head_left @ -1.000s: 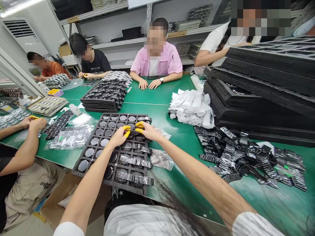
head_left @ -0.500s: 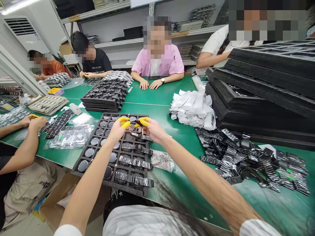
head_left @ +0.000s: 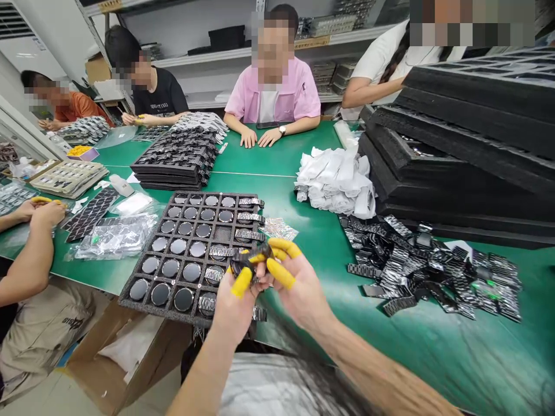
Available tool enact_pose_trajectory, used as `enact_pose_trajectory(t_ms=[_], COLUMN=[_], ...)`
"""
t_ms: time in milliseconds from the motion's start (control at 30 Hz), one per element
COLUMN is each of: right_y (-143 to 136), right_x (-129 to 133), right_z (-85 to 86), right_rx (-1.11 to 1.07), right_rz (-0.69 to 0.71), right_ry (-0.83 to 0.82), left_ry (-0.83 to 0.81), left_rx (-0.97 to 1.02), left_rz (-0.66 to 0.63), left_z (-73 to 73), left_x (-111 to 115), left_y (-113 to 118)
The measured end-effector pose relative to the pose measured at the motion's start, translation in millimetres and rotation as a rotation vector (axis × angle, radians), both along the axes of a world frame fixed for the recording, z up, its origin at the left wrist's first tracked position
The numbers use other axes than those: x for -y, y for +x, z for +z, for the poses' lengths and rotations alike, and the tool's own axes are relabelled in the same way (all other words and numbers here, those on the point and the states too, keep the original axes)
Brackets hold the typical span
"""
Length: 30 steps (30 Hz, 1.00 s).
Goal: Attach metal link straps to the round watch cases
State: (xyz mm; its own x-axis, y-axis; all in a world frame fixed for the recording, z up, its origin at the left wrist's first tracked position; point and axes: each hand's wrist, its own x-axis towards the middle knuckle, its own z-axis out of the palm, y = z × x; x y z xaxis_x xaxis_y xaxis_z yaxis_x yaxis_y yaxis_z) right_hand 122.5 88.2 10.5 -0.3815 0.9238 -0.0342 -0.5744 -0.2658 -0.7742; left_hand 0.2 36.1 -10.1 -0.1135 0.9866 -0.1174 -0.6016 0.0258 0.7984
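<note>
In front of my chest, my left hand (head_left: 237, 294) is closed around a dark watch (head_left: 243, 264), partly hidden by the fingers. My right hand (head_left: 299, 280) pinches a black link watch strap (head_left: 263, 252) at the watch's side. Yellow finger covers are on both hands' fingertips. Just beyond them lies a black foam tray (head_left: 145, 307) with rows of round watch heads (head_left: 170, 267). Black link straps (head_left: 249, 236) lie across its right columns, and one cell (head_left: 222, 233) there holds no watch head. A bag of small metal pins (head_left: 281, 228) rests against the tray's right side.
Loose black straps (head_left: 399, 266) are heaped at right, below tall stacked black foam trays (head_left: 455, 190). White wrapped pieces (head_left: 336, 180) are piled behind. More trays (head_left: 169, 173) stand at back left. Co-workers sit around the green table (head_left: 260, 164); a co-worker's hands (head_left: 45, 211) are at left.
Both hands have come back from above the tray towards my body, carrying the watch. The tray's upper rows are now uncovered. The camera view has shifted slightly.
</note>
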Motion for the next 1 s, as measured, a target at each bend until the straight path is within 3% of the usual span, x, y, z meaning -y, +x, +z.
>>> enact_pose_trajectory(t_ms=[67,133,233,333,467,633,867,1000], right_y=[10.1,23.1,39.6,48.8,58.6,67.6,68.0,66.1], right_x=[27.8,50.1,68.8,69.4,56.6,52.1,55.2,54.5], right_z=[-28.6,-54.5,-76.5,-78.1,-69.2,-61.3,-56.7,-57.9], right_rx=[0.024,0.097,0.301,0.399,0.321,0.217,0.236,0.196], right_rz=[-0.015,0.046,0.095,-0.032,-0.088,0.037,0.017,-0.016], right_ry=[-0.029,-0.023,0.033,0.01,-0.1,-0.113,-0.1,-0.101], left_ry=[-0.046,-0.064,0.065,0.212,0.109,-0.061,-0.077,-0.051], left_rx=[-0.163,-0.425,-0.87,-1.121,-1.124,-1.052,-1.107,-1.12], left_rz=[0.065,0.045,-0.199,-0.393,-0.519,-0.522,-0.626,-0.61], left_z=[-8.6,-15.1,-16.5,-12.0,-9.2,-8.1,-0.3,0.8], left_x=[9.6,18.2,26.7,25.7,21.3,21.5,16.7,15.8], left_y=[5.3,-0.5,-16.8,-24.0,-18.2,-13.0,-7.1,-2.9])
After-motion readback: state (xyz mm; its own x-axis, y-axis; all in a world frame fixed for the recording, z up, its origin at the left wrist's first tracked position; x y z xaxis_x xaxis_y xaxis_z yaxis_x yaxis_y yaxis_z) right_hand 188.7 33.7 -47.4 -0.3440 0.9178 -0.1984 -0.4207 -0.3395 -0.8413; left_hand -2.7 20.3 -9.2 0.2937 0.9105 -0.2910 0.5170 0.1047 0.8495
